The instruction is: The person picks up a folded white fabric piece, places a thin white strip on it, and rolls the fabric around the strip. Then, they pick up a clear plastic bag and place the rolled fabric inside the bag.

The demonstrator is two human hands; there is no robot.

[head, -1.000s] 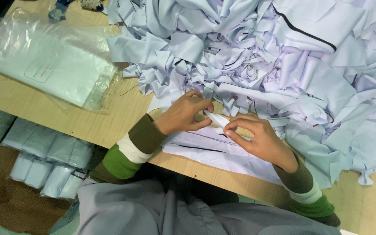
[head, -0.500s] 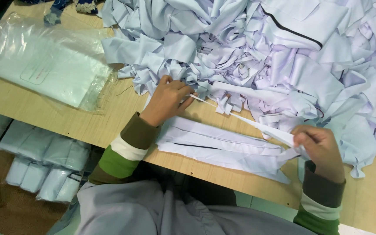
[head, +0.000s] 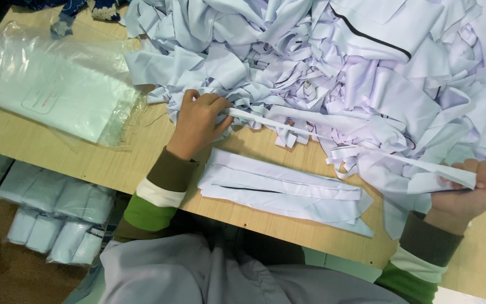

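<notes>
Both hands on one long white fabric strip (head: 333, 141), pulled out between them across the table.

Left hand (head: 198, 121): far-left of centre, at the near edge of the big pile of white fabric pieces (head: 333, 67). Knuckles up, fingers curled, pinching the strip's left end between thumb and fingers. Wrist straight, forearm running back toward the near edge, sleeve banded brown, white and green.

Right hand (head: 471, 191): far right, palm turned up, fingers curled over the strip's right end, thumb on top. Closed on it. Forearm comes in from the near-right corner, same banded sleeve.

Strip: runs from the left hand down and right to the right hand, nearly taut, lying over the pile's near fringe along part of its length. Can't tell whether the middle touches the table.

Near side, between the two hands: flat stack of straightened strips (head: 288, 191) on the wooden table (head: 74, 163), laid roughly parallel to the table edge, apart from both hands.

Far left on the table: clear plastic bag (head: 52, 95) with folded white material inside. Below the table on the left: bagged white bundles (head: 46, 214).
</notes>
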